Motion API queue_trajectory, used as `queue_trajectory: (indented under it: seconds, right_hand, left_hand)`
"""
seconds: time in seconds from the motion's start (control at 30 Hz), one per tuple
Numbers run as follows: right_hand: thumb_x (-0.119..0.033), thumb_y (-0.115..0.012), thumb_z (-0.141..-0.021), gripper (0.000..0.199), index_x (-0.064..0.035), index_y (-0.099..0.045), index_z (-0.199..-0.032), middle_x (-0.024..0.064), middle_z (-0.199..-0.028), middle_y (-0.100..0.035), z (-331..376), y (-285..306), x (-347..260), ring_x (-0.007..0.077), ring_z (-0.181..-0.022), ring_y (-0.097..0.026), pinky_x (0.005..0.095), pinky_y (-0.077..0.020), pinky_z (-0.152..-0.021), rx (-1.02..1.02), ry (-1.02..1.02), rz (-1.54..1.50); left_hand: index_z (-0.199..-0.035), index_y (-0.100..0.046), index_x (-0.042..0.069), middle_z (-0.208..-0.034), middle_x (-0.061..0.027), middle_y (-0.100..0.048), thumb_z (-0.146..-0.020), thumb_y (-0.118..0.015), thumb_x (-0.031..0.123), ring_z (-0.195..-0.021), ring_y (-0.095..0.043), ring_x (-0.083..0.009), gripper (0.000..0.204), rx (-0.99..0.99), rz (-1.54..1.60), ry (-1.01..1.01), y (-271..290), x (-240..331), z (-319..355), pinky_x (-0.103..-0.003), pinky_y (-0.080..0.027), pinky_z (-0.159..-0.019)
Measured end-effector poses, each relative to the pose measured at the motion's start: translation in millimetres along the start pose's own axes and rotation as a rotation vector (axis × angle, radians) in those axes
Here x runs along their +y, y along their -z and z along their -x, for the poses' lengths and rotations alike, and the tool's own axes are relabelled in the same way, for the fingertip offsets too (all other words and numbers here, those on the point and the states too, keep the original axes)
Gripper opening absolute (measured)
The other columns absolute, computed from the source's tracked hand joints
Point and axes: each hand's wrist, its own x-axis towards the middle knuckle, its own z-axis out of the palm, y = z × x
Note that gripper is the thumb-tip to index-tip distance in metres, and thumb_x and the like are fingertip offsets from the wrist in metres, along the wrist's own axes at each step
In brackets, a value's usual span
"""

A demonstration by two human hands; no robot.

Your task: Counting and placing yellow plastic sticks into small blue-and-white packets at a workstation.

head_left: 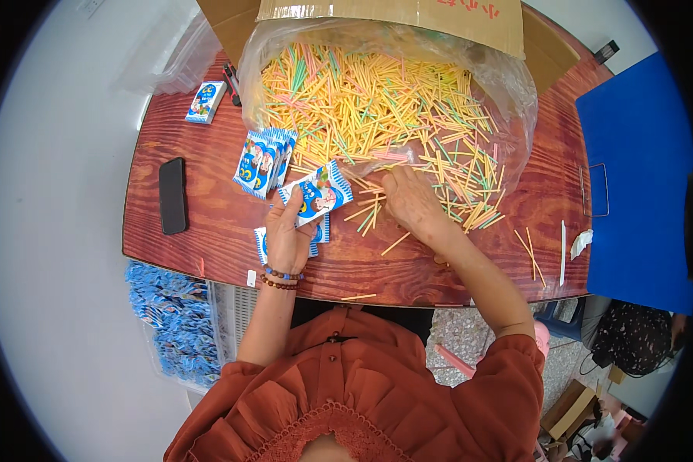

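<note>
Blue-and-white snack packet (321, 192) held up off the wooden table (208, 223), just left of centre, pinched at its near edge by the left hand (287, 235), fingers closed firmly on it. Beaded bracelets (279, 279) worn on that wrist. More small packets of the same kind (316, 231) lay flat on the table directly under the held one, partly hidden by the hand.

Right hand (413, 202) rested palm down, just right of the packet, on the near edge of a spill of thin coloured sticks (377, 108), yellow mostly, with green, pink and orange among them. Fingers curled into the sticks; whether any were actually gripped could not be told. Sticks poured out of a clear plastic bag (508, 77) lining a cardboard box (408, 15) at the far side of the table. A few stray sticks (531, 250) lay apart at the near right, one more (359, 296) at the near edge.

Farther left, a fanned stack of packets (263, 162), and beyond it a single packet (205, 102) near the far left corner. Black phone (172, 195) flat at the left end. Blue board (635, 185) at the right. Below the table at the near left, a heap of blue packets (169, 323).
</note>
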Motion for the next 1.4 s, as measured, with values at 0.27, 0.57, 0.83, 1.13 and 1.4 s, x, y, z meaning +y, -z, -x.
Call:
queue_trajectory:
  seconds: [0.27, 0.57, 0.83, 1.13, 1.4]
  right_hand:
    - [-0.01, -0.045, -0.095, 0.015, 0.0043, -0.046, -0.099, 0.026, -0.097, -0.055, 7, 29, 26, 0.0407, -0.092, -0.055, 0.0461, -0.044, -0.081, 0.041, -0.318, -0.698]
    - [-0.011, -0.063, -0.08, 0.04, -0.0026, -0.05, -0.117, 0.0171, -0.115, -0.052, 34, 47, 22, 0.0357, -0.106, -0.051, 0.0432, -0.0413, -0.091, -0.074, -0.129, -0.164]
    - [-0.008, -0.073, -0.066, 0.08, -0.0053, -0.037, -0.137, 0.0144, -0.132, -0.043, 52, 72, 36, 0.0329, -0.118, -0.046, 0.041, -0.0386, -0.101, -0.205, -0.072, -0.028]
    - [-0.012, -0.064, -0.072, 0.038, -0.0036, -0.057, -0.108, 0.0111, -0.105, -0.055, 10, 30, 32, 0.0271, -0.098, -0.053, 0.0372, -0.0419, -0.085, -0.215, 0.095, 0.205]
    - [-0.014, -0.059, -0.078, 0.023, -0.0036, -0.057, -0.099, 0.0123, -0.096, -0.055, 12, 18, 48, 0.028, -0.092, -0.053, 0.0394, -0.0403, -0.081, 0.032, 0.148, 0.212]
  left_hand:
    - [-0.107, -0.061, 0.006, -0.103, -0.0065, -0.069, -0.097, -0.055, 0.016, -0.088, -0.068, -0.0156, 0.016, 0.003, 0.012, -0.004, 0, 1, 2, -0.031, -0.056, -0.074]
    - [-0.113, -0.06, 0.003, -0.107, -0.0088, -0.068, -0.097, -0.055, 0.02, -0.094, -0.067, -0.0182, 0.023, -0.041, 0.001, 0.014, 8, -7, -1, -0.031, -0.056, -0.078]
    - [-0.111, -0.061, 0.002, -0.107, -0.0092, -0.068, -0.096, -0.056, 0.02, -0.093, -0.068, -0.0189, 0.024, -0.013, 0.0, 0.015, 10, -3, -2, -0.031, -0.057, -0.077]
    - [-0.113, -0.059, 0.004, -0.109, -0.0085, -0.067, -0.096, -0.055, 0.016, -0.095, -0.067, -0.0189, 0.021, -0.036, -0.011, 0.007, -7, -9, 0, -0.032, -0.057, -0.078]
    - [-0.103, -0.064, 0.0, -0.102, -0.0085, -0.069, -0.096, -0.057, 0.015, -0.09, -0.067, -0.0155, 0.018, -0.015, 0.028, 0.045, -7, -12, -4, -0.03, -0.056, -0.079]
